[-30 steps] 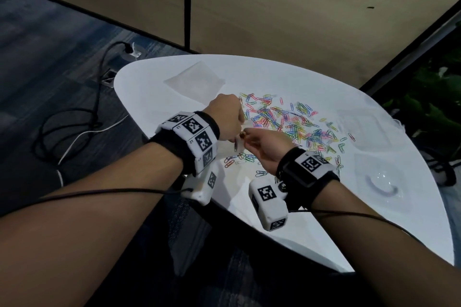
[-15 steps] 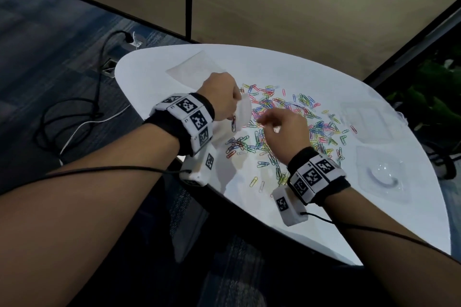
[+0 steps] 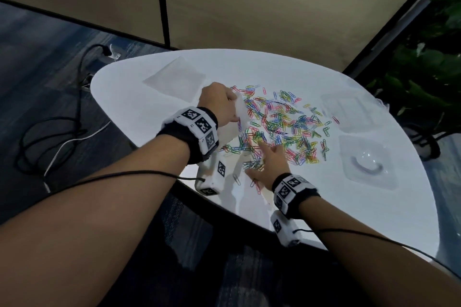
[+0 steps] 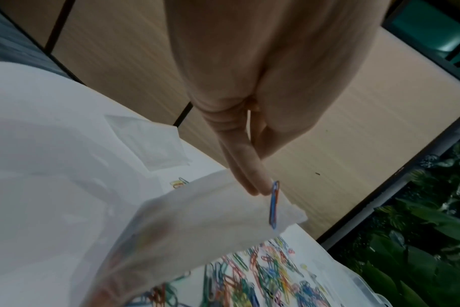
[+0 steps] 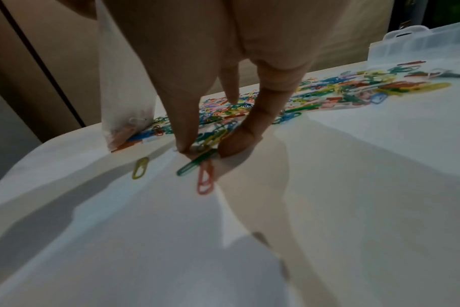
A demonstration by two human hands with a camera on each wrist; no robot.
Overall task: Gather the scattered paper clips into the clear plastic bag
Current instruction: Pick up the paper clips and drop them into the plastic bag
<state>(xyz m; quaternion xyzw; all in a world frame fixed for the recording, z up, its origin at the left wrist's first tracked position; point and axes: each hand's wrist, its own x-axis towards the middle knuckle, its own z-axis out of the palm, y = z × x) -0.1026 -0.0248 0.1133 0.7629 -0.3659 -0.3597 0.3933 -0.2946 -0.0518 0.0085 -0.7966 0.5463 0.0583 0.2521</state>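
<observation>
Hanging from the pinching left hand, a clear plastic bag is held upright at the 9 o'clock edge of the scattered coloured paper clips on the round white table; a green paper clip is pinched by the right hand at the pile's 6 o'clock edge.
</observation>
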